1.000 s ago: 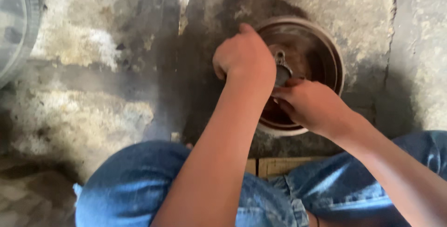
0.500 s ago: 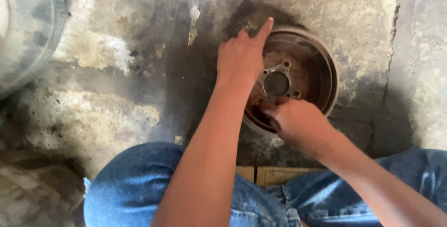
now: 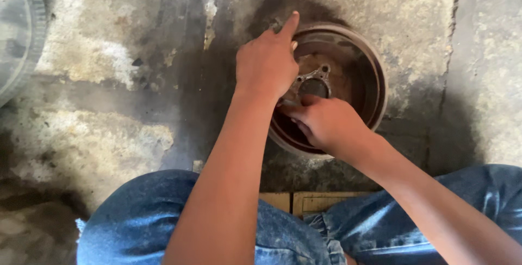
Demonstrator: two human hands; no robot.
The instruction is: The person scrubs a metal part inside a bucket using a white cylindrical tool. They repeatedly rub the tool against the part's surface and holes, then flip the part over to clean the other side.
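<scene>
- Lying flat on the stained concrete floor (image 3: 109, 134), open side up, a rusty brake drum (image 3: 370, 80) is being kept just beyond the knees, slightly right of centre, so that its inside is being faced from above.
- The near left part of the drum's rim is being covered by the left hand (image 3: 266, 63); its index finger is being stretched out toward the far rim while the other fingers are being curled loosely, gripping nothing visible, apparently to steady the drum.
- The right hand (image 3: 326, 123) is being held inside the drum's near part, fingers bent toward the centre hub (image 3: 314, 82); whether something is being pinched there cannot be told.
- A tyre (image 3: 19, 31) is being left at the far left, well apart.
</scene>
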